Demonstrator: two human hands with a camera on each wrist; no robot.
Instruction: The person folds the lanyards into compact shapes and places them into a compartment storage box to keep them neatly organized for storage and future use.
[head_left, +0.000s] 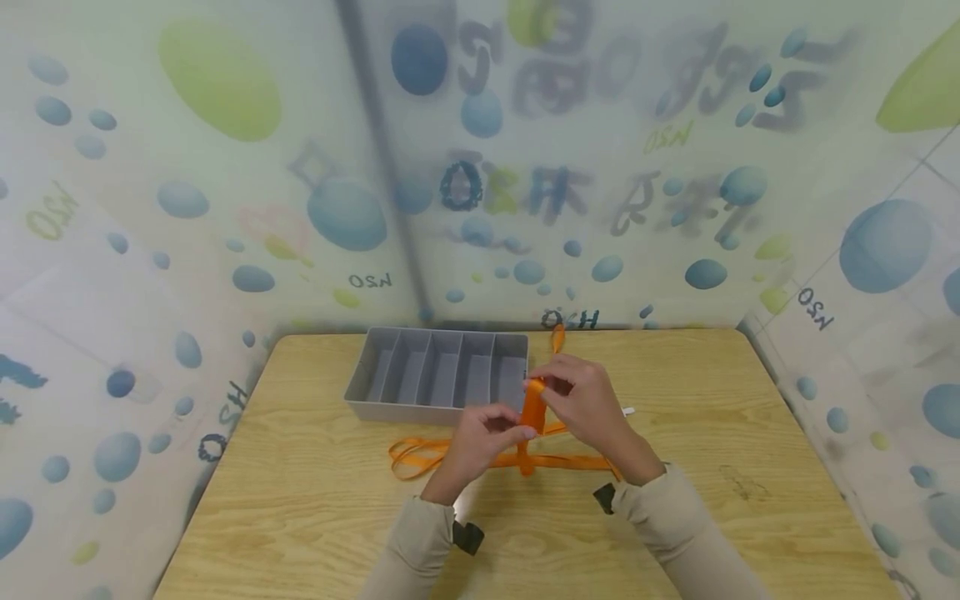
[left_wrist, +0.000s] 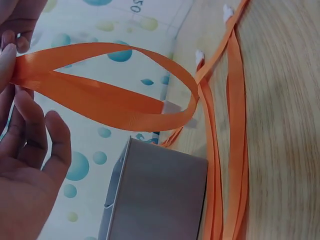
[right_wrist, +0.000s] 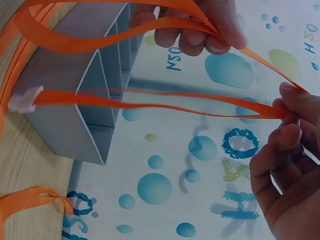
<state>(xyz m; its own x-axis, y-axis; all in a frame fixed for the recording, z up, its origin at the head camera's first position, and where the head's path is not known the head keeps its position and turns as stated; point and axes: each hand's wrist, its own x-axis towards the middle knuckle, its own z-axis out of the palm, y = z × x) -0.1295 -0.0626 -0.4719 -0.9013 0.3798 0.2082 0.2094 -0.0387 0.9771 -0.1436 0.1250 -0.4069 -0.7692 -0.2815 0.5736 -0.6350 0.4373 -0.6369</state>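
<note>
An orange ribbon is held up in both hands above the table. My left hand pinches it between thumb and fingers, lower and to the left. Higher up, my right hand pinches another part near its top. A wide loop of ribbon hangs from the fingertips in the left wrist view. In the right wrist view, a doubled length runs from the right fingertips to a white end piece. More orange ribbon lies in loose loops on the wood beneath the hands.
A grey divided tray with several compartments stands at the back of the wooden table, just left of the hands. Another ribbon end lies near the back edge. A patterned curtain surrounds the table's back and sides.
</note>
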